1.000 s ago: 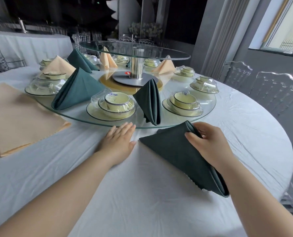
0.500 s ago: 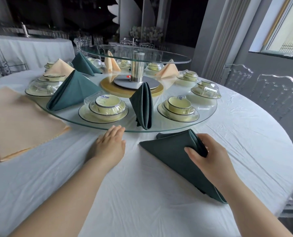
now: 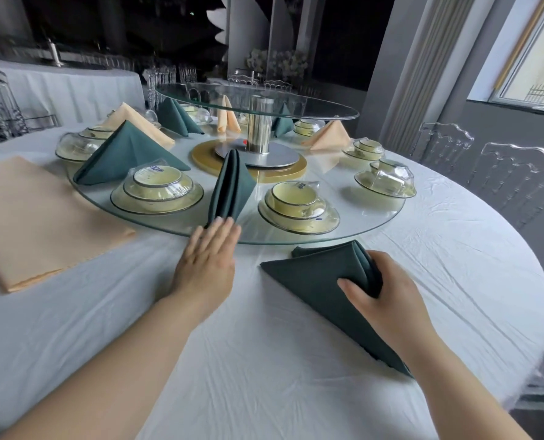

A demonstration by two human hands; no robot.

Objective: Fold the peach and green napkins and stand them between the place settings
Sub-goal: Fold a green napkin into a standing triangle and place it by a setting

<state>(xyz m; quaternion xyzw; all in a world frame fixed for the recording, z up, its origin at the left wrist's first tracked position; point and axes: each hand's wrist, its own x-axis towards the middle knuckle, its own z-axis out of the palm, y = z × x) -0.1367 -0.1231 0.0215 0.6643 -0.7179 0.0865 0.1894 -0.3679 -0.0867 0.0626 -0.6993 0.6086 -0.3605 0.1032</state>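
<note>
A folded dark green napkin point(image 3: 315, 282) lies on the white tablecloth in front of the glass turntable point(image 3: 375, 222). My right hand point(image 3: 388, 300) grips its thick folded end, thumb on top. My left hand point(image 3: 208, 258) is flat with straight fingers, its fingertips at the turntable's near rim just below a standing green napkin point(image 3: 231, 190). That napkin stands between two wrapped place settings point(image 3: 156, 193) point(image 3: 299, 208). More folded green and peach napkins stand further round the turntable.
A flat peach napkin stack point(image 3: 35, 217) lies on the table at the left. A raised glass tier on a metal post point(image 3: 258, 128) stands at the centre. Clear chairs point(image 3: 518, 185) line the right side.
My left hand has slid forward from the tablecloth to the turntable's rim. The turntable's settings have shifted right. My right hand keeps its grip on the green napkin.
</note>
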